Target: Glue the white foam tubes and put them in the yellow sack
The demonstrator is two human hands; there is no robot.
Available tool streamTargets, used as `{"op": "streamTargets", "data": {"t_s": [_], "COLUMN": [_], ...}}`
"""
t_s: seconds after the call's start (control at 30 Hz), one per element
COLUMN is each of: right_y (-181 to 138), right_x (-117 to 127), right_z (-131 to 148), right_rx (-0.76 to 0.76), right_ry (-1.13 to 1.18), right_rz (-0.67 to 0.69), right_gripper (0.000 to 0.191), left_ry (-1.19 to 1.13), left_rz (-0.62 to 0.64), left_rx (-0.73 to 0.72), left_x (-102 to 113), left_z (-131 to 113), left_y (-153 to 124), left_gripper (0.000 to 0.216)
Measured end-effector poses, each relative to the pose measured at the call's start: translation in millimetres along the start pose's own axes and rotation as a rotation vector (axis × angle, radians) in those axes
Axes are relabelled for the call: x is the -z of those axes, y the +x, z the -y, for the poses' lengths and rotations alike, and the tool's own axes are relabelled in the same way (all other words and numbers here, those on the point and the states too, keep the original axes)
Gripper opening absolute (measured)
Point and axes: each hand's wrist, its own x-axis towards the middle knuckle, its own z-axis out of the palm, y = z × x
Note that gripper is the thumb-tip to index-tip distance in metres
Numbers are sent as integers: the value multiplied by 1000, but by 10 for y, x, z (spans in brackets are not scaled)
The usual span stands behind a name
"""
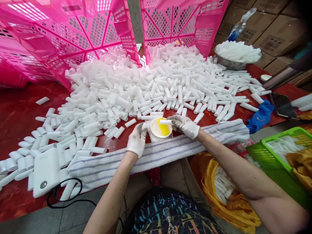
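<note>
My right hand [186, 126], in a stained white glove, pinches a short white plastic tube [165, 122] by one end. The tube's other end is above a small white cup [156, 130] with a bright yellow piece [164, 130] inside. On the cup's left side my left hand [137, 140], gloved too, has its fingers closed together. Something white shows at those fingertips, but I cannot make out what it is. The cup stands at the table's near edge, against a striped towel [175, 146]. A large heap of white tubes [146, 84] spreads behind both hands.
Pink crates [95, 32] stand tilted behind the heap. A metal bowl [229, 63] of white pieces is at back right. The table also holds a white power bank [46, 174] with a cable, blue cloth [260, 115] and a phone [282, 105]. Below right are a green basket [265, 165] and yellow sack [209, 185].
</note>
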Motion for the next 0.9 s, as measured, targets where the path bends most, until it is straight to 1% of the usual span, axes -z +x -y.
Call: {"op": "streamTargets", "data": {"t_s": [0.1,0.17,0.2,0.33,0.37,0.43,0.47,0.5,0.57,0.63,0.67,0.73,0.8,0.83,0.9], "right_y": [127,130,116,44,31,11,3,-5,-20,-36,-44,-57,-63,-62,-55], "right_x": [5,10,10,-13,-20,-27,-26,-22,-17,-22,-30,-50,-68,-73,-76], "right_z": [-171,-286,-333,-415,-417,-413,-409,-405,-395,-391,-392,-396,-396,-391,-373], "right_rx": [130,247,276,214,240,352,394,398,312,229,227,292,349,347,295], "right_ry": [-57,-39,-34,-98,-109,-131,-141,-153,-170,-155,-139,-104,-81,-76,-75], "right_rz": [-79,-108,-125,-168,-176,-183,-186,-180,-154,-135,-135,-163,-185,-186,-160], "right_gripper": [44,39,38,34,31,26,27,31,38,38,34,27,27,29,34], "left_ry": [6,19,25,27,28,28,20,7,-21,-37,-44,-65,-88,-97,-114], "left_rz": [36,41,40,44,47,48,48,47,53,61,67,76,85,92,102], "left_rx": [-3,-5,-7,-6,-3,5,7,11,23,38,47,59,63,62,60], "left_x": [25,39,44,47,47,52,57,62,76,87,90,89,78,69,50], "left_z": [2,-21,-35,-77,-85,-100,-108,-118,-142,-165,-174,-179,-167,-157,-138], "left_y": [3,2,1,-1,-1,-3,-5,-7,-12,-15,-16,-13,-10,-9,-15], "left_gripper": [38,37,36,35,35,34,34,34,34,34,34,35,35,35,34]}}
